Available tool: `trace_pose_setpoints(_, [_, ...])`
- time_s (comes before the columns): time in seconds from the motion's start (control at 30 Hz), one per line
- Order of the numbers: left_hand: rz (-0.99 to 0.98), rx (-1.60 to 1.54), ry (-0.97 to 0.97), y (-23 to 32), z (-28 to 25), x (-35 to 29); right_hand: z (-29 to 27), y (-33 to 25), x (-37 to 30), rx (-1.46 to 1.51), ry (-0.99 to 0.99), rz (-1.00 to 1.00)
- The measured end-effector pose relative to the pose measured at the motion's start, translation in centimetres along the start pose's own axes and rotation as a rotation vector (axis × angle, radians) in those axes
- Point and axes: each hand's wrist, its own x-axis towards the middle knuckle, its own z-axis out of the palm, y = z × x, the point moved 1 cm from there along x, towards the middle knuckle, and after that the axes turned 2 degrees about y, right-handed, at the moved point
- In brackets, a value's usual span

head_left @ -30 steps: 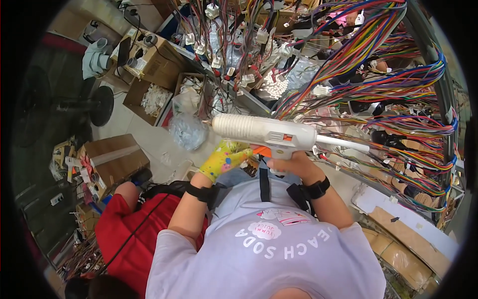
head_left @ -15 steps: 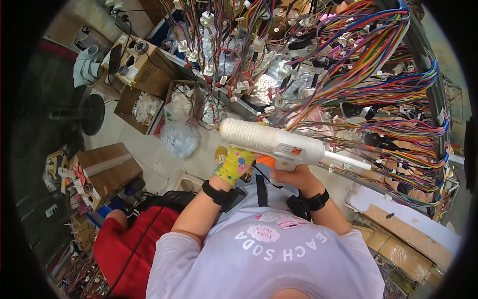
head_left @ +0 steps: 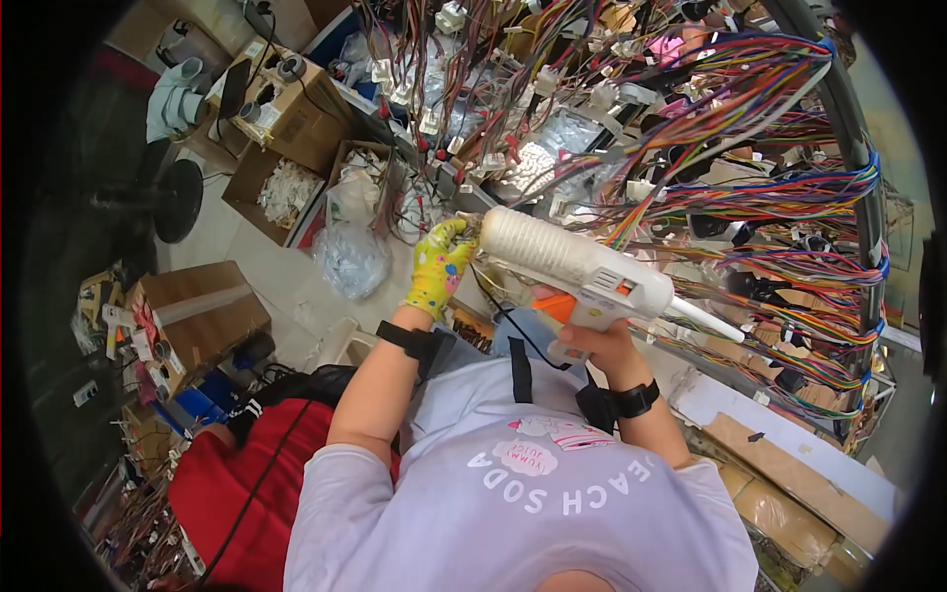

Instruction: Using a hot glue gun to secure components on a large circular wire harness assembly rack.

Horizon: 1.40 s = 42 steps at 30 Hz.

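Observation:
A white hot glue gun (head_left: 577,264) with a ribbed barrel and orange trigger lies across the middle of the view. My right hand (head_left: 602,347) is closed round its handle. From the gun's right end sticks a white glue stick (head_left: 708,321). In a yellow patterned glove, my left hand (head_left: 440,266) is raised at the gun's left end, beside the tip. Its fingers are pinched together there; whatever small thing they hold blends with the tip, so I cannot make it out. A black cord (head_left: 505,314) hangs below the gun.
Bundles of coloured wires (head_left: 789,197) hang from a dark curved rail (head_left: 856,168) on the right. Wires with white connectors cover the bench ahead. Open cartons of white parts (head_left: 288,189) and a plastic bag (head_left: 352,259) stand left. Someone in red (head_left: 256,483) sits at my left.
My left hand has come up from under the barrel to the gun's left end. The glue gun has shifted right and tilts more, its glue stick end lower.

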Motion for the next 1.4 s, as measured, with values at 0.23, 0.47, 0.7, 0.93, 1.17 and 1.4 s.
trace_pose_setpoints(0.23, [0.250, 0.371, -0.069, 3.6, -1.2, 0.3, -0.1, -0.1, -0.5, 0.021, 0.066, 0.064])
trace_pose_setpoints(0.47, [-0.204, -0.457, -0.213, 3.6, -1.0, 0.2, -0.3, 0.4, -0.5, 0.027, 0.024, -0.085])
trace_pose_setpoints(0.7, [-0.160, -0.566, -0.427, 8.5, -1.2, 0.6, -1.2, 0.7, -1.8, 0.038, 0.045, 0.027])
trace_pose_setpoints(0.93, [-0.118, -0.522, -0.532, 7.9, -1.4, 0.8, -0.9, 0.6, -2.4, 0.047, -0.030, -0.024])
trace_pose_setpoints(1.17, [-0.056, -0.654, -0.523, 8.1, -2.4, 0.3, -1.0, 0.8, -2.8, 0.066, -0.094, -0.067])
trace_pose_setpoints(1.4, [0.045, -0.335, -0.279, 8.7, -2.7, 0.3, 0.3, -1.4, -3.4, 0.126, -0.180, -0.039])
